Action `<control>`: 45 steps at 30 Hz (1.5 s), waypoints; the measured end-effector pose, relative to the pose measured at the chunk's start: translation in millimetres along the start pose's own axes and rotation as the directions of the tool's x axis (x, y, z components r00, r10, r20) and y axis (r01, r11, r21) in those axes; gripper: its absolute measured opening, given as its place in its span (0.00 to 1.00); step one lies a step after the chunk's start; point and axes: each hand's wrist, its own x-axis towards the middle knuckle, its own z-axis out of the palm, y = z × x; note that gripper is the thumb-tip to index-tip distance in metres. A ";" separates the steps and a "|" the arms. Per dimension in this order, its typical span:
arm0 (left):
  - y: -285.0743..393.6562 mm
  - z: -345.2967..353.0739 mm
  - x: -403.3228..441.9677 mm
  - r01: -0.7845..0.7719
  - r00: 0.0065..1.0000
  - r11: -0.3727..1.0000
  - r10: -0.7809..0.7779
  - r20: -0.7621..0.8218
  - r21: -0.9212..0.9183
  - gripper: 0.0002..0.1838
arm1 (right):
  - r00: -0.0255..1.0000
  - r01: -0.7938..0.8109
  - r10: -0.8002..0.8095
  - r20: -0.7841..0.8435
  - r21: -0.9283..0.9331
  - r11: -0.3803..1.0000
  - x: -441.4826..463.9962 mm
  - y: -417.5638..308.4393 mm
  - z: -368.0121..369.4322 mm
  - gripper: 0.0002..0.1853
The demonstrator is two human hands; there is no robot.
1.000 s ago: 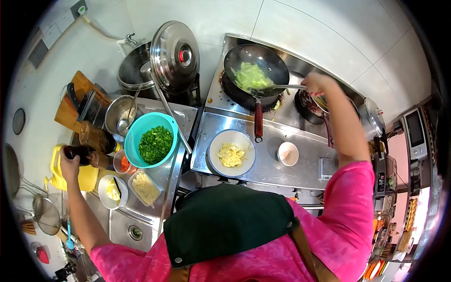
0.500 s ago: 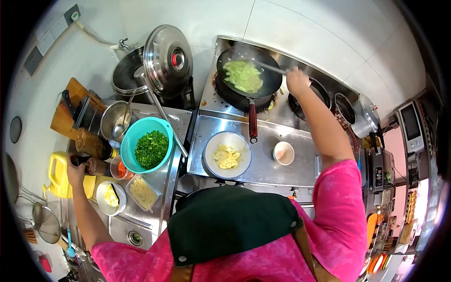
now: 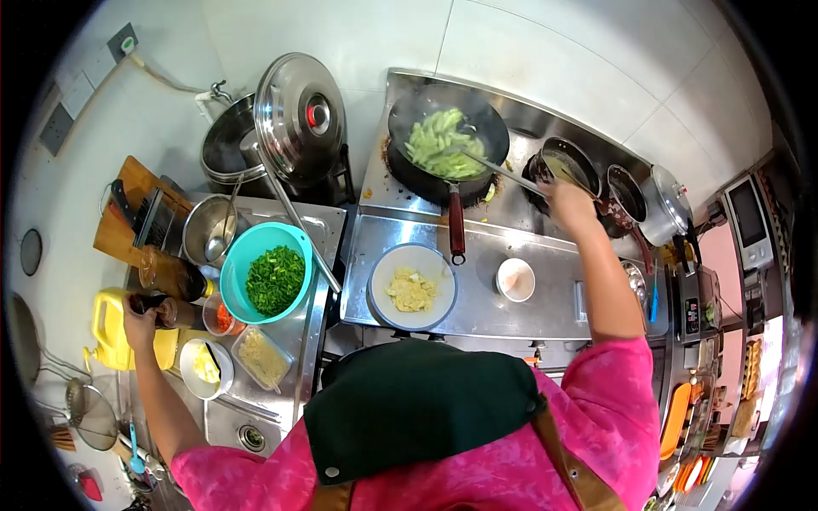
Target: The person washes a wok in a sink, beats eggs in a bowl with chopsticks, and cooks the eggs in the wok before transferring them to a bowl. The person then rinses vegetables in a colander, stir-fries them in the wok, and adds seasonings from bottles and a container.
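Observation:
My right hand [image 3: 569, 204] is closed around the long metal handle of a cooking spatula [image 3: 503, 170]. Its far end reaches among pale green vegetable slices [image 3: 439, 140] in a steaming black wok [image 3: 494, 128] with a red-brown handle. At the far left, my left hand [image 3: 139, 324] is closed on a dark bottle [image 3: 181, 313]; its fingers are partly hidden. Beside that hand are a yellow jug [image 3: 111, 328], a larger brown bottle [image 3: 166, 271] and a small tub of chopped red pieces [image 3: 223, 315].
Before the wok stands a white plate [image 3: 381, 289] with cooked egg-like pieces, near a small white cup [image 3: 515, 279]. A turquoise bowl [image 3: 234, 294] holds chopped greens. A lidded steel pot [image 3: 226, 145] stands back left; saucepans [image 3: 567, 157] sit right of the wok.
My right hand has moved down and to the right with the spatula, whose end is now lower in the wok. The vegetables have shifted and spread. My left hand stays by the bottle.

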 end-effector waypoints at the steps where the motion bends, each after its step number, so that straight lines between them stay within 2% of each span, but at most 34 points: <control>1: -2.9 0.9 -2.3 -0.004 1.000 1.000 0.004 -0.026 0.006 0.27 | 0.997 -0.067 0.067 0.034 -0.004 0.998 -8.8 5.3 -7.0 0.17; 3: 7.0 -6.8 -6.9 0.039 0.999 0.999 -0.039 0.011 0.005 0.27 | 0.995 -0.019 0.022 0.102 -0.026 0.999 -22.5 11.0 -18.4 0.17; 4: 13.4 -10.1 -6.8 0.068 0.997 0.998 -0.068 0.045 0.000 0.27 | 0.981 -0.079 0.089 0.175 -0.060 0.995 -17.3 0.5 -20.0 0.17; 7: 23.2 -15.2 -7.5 0.073 0.996 0.994 -0.077 0.053 0.078 0.27 | 0.978 -0.193 0.193 0.078 -0.005 0.981 26.4 -17.5 49.2 0.12; 9: 20.9 -20.1 -8.1 0.057 0.998 0.996 -0.059 0.016 0.070 0.28 | 0.995 -0.087 0.091 -0.026 0.139 0.987 35.7 -20.2 87.5 0.13; 10: 20.0 -22.4 -7.9 0.040 0.999 0.997 -0.039 -0.012 0.069 0.28 | 1.000 0.010 -0.008 -0.014 0.122 0.993 27.8 -16.0 91.3 0.15; 13: 21.6 -38.0 -7.5 0.035 0.998 0.997 -0.032 -0.047 0.067 0.28 | 0.998 0.029 -0.025 -0.050 0.095 0.995 -19.1 -7.3 58.6 0.14; 15: 27.6 -52.2 -7.8 0.008 0.999 0.995 -0.004 -0.051 0.095 0.29 | 0.993 -0.099 0.099 0.059 0.010 0.995 -26.2 -2.2 47.4 0.13; 16: 33.4 -59.6 -6.4 0.011 0.998 0.992 -0.004 -0.056 0.127 0.29 | 0.971 -0.222 0.219 0.097 0.017 0.975 -19.8 -9.0 43.9 0.13; 17: 43.3 -67.9 -4.7 0.010 0.998 0.988 -0.001 -0.064 0.155 0.29 | 0.993 -0.116 0.115 0.015 0.031 0.993 -13.2 -7.8 56.9 0.13; 18: 60.7 -79.1 -6.7 0.030 0.998 0.986 -0.022 -0.054 0.165 0.29 | 0.988 -0.153 0.153 0.005 0.089 0.984 4.2 -4.4 89.5 0.14; 19: 59.4 -87.3 -1.6 -0.010 0.999 0.991 0.017 -0.046 0.134 0.30 | 0.982 -0.186 0.189 -0.006 0.146 0.972 18.0 -1.2 115.3 0.16; 21: 74.7 -107.2 0.1 -0.061 0.996 0.992 0.068 -0.060 0.113 0.30 | 0.999 -0.012 0.019 -0.028 0.235 0.972 14.7 -15.1 112.5 0.18; 22: 72.4 -117.0 4.6 -0.118 0.988 0.984 0.131 -0.086 0.136 0.31 | 1.000 0.006 0.001 -0.028 0.239 0.971 4.3 -17.1 101.9 0.20; 25: 123.1 -150.1 -8.7 -0.140 0.978 0.980 0.159 -0.134 0.139 0.31 | 0.996 -0.079 0.070 0.052 0.182 0.980 -39.5 -11.9 58.9 0.20; 26: 127.1 -157.8 -7.1 -0.199 0.969 0.977 0.209 -0.135 0.078 0.31 | 0.991 -0.103 0.091 0.094 0.130 0.986 -42.8 -3.9 57.8 0.19; 28: 147.0 -171.2 -8.6 -0.258 0.956 0.966 0.258 -0.141 0.021 0.29 | 0.992 -0.117 0.110 0.065 0.131 0.984 -32.1 -6.3 64.8 0.18; 29: 148.5 -171.3 -4.9 -0.310 0.944 0.948 0.296 -0.147 -0.079 0.29 | 0.991 -0.132 0.130 0.025 0.134 0.982 -21.1 -10.3 69.7 0.18; 30: 158.4 -171.6 -5.3 -0.321 0.943 0.937 0.304 -0.134 -0.138 0.29 | 0.976 -0.212 0.198 0.093 0.177 0.961 -4.7 -19.8 78.6 0.16; 31: 173.1 -171.2 -8.9 -0.330 0.943 0.923 0.310 -0.122 -0.197 0.29 | 0.994 -0.103 0.105 0.007 0.259 0.960 13.1 -13.6 120.4 0.17; 32: 190.7 -167.5 -15.8 -0.331 0.943 0.919 0.314 -0.111 -0.215 0.29 | 0.997 -0.077 0.078 0.007 0.286 0.955 13.4 -17.8 121.8 0.18; 33: 204.1 -164.2 -21.8 -0.363 0.931 0.920 0.349 -0.112 -0.147 0.29 | 0.999 -0.052 0.052 0.008 0.315 0.948 11.5 -23.6 122.6 0.19; 34: 219.8 -158.8 -32.3 -0.356 0.934 0.918 0.343 -0.101 -0.172 0.29 | 0.999 -0.051 0.053 0.002 0.321 0.946 2.5 -21.5 115.6 0.19; 36: 240.1 -145.5 -49.5 -0.365 0.931 0.904 0.360 -0.064 -0.224 0.30 | 0.999 -0.038 0.043 -0.019 0.212 0.977 -28.4 -11.9 88.4 0.21; 37: 253.3 -141.0 -60.9 -0.335 0.942 0.922 0.335 -0.033 -0.192 0.31 | 0.999 -0.038 0.043 -0.022 0.215 0.976 -36.5 -10.2 77.8 0.21; 39: 271.4 -127.3 -78.2 -0.357 0.927 0.900 0.374 0.020 -0.251 0.32 | 0.976 -0.194 0.174 0.128 0.165 0.967 -46.8 -6.7 64.2 0.21; 40: 278.4 -118.6 -85.2 -0.374 0.917 0.893 0.396 0.042 -0.249 0.32 | 0.976 -0.208 0.194 0.096 0.172 0.963 -35.1 -5.5 84.5 0.21; 41: 286.5 -111.0 -92.2 -0.391 0.906 0.886 0.418 0.064 -0.250 0.32 | 0.989 -0.147 0.149 0.007 0.194 0.970 -25.8 -11.8 97.1 0.18; 44: 317.0 -93.9 -113.8 -0.399 0.884 0.880 0.444 0.149 -0.257 0.32 | 0.990 -0.136 0.112 0.083 0.408 0.903 14.1 -24.5 156.6 0.19; 45: 324.4 -88.1 -119.9 -0.401 0.879 0.878 0.449 0.161 -0.262 0.32 | 0.990 -0.140 0.117 0.079 0.410 0.901 9.3 -27.5 148.9 0.19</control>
